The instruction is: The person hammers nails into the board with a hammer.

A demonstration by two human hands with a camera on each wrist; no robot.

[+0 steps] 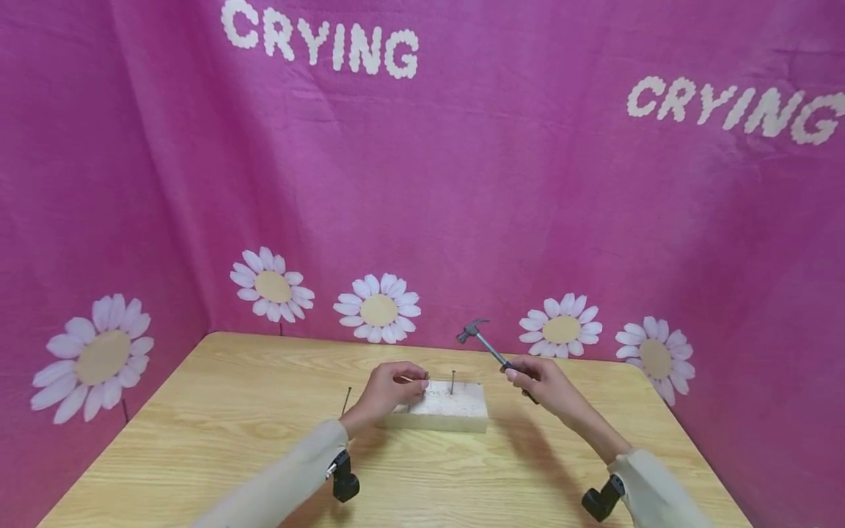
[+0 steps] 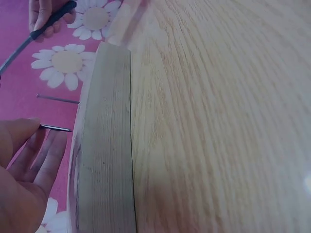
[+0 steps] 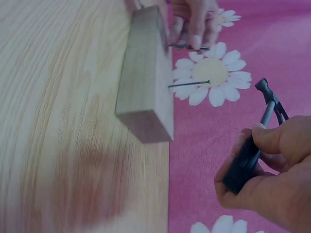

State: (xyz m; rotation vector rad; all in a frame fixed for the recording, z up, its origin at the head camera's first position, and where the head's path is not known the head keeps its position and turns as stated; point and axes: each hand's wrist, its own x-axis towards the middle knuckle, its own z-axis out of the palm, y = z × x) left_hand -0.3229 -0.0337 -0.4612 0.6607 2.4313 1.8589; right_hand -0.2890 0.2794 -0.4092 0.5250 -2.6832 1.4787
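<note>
A pale wooden block [image 1: 455,405] lies on the table, and a nail [image 1: 452,382] stands upright in its top toward the right. My left hand [image 1: 394,389] is over the middle of the block, pinching a second nail [image 2: 56,128] between thumb and fingers. That nail's tip points down right at the block's top face in the left wrist view. To the right of the block, my right hand [image 1: 544,383] grips a claw hammer [image 3: 249,154] by its dark handle. The hammer's head [image 1: 470,331] is raised, up and left of the hand, beyond the block.
Another nail [image 1: 346,401] sticks up left of my left wrist, its lower end hidden. The wood-grain table [image 1: 264,411] reaches back to a pink cloth [image 1: 462,183] with daisies and lettering, which also hangs along both sides.
</note>
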